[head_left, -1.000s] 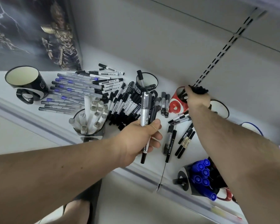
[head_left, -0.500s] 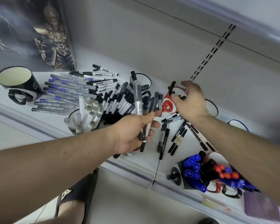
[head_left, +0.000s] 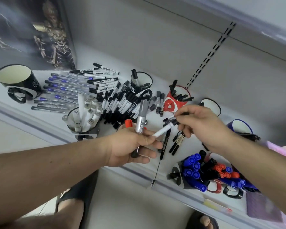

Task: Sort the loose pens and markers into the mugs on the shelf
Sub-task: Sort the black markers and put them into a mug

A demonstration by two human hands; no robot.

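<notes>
Left hand is gripping a silver marker upright, fingers curled round its lower barrel; grip is also closing on the near end of a white pen. Right hand is pinching the far, dark end of that same pen, plus what looks like one or two more black pens, blurred. Both hands are hovering over the shelf, near its front edge.

Loose black markers are lying in a heap mid-shelf; blue pens are lying in a row to its left. Red mug at the back is holding black pens. Black mug beside it is holding a few markers. Front mug is holding grey-capped markers. Mug at right is lying on its side, packed with blue caps. Far-left mug is lying tilted, interior showing white.
</notes>
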